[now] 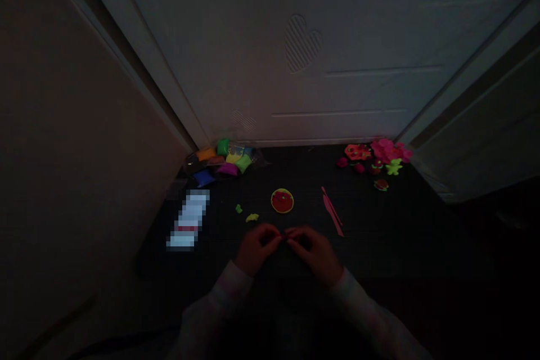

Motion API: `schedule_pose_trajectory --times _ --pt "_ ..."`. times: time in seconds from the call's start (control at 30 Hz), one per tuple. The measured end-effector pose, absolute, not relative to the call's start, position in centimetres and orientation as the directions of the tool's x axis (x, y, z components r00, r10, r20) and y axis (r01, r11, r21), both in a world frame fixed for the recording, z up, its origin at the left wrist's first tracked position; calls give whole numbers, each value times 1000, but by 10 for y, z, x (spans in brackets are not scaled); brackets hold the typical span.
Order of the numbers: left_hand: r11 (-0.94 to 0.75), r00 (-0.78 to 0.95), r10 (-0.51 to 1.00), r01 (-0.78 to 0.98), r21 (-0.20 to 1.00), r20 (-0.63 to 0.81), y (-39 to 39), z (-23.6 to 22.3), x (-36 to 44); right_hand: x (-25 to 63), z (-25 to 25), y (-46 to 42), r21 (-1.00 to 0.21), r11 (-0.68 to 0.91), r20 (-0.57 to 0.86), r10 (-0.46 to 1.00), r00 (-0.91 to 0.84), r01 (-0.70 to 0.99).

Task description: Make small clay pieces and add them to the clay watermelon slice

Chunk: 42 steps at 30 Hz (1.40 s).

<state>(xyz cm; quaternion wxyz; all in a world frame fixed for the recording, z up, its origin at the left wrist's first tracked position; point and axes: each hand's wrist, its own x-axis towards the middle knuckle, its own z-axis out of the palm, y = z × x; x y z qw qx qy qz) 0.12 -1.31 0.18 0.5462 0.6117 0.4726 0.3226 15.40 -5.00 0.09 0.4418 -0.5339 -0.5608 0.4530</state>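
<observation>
Low in the view, my left hand (256,246) and my right hand (315,252) meet fingertip to fingertip above the dark tabletop. Both are closed in a pinch on a tiny reddish bit of modelling clay (284,236), mostly covered by the fingers. Just beyond them lies a round red clay disc (282,202) with a yellow rim and small green and red bits on its upper part. A yellow clay scrap (252,217) and a green clay scrap (238,208) lie to its left. On the right rest a pink plastic knife (333,215) and a thin pink stick tool (333,206).
Bags of coloured clay (228,169) are heaped at the back left, with a lit phone (188,220), its screen blurred, in front. Several finished clay figures (386,151) stand at the back right. A white door (253,56) rises behind the dark table (379,236). The light is dim.
</observation>
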Motion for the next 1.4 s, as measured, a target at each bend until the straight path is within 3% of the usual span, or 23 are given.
schedule_pose_trajectory --times 0.3,0.53,0.77,0.9,1.0,1.2,1.4 --pt "-36 422 900 324 945 -110 -15 10 3 154 4 -49 -953 0 -8 1000 -24 302" --pt "-19 373 920 343 939 -118 -16 4 3 161 1 -47 -987 -159 -160 968 192 -19" --pt "-112 318 948 389 914 -19 0 21 -11 162 -1 -47 -988 -151 -154 979 132 -29" --pt "-296 217 954 592 750 206 39 38 -25 161 -2 -47 -992 -117 -122 985 119 -51" --pt "-393 269 917 733 555 295 71 37 -30 159 1 -48 -988 -141 -147 983 113 -55" --pt "-477 371 878 744 469 303 100 15 -27 157 6 -49 -976 -213 -204 970 135 56" --pt "-484 377 872 759 436 311 101 7 -28 159 5 -48 -974 -108 -90 991 95 200"
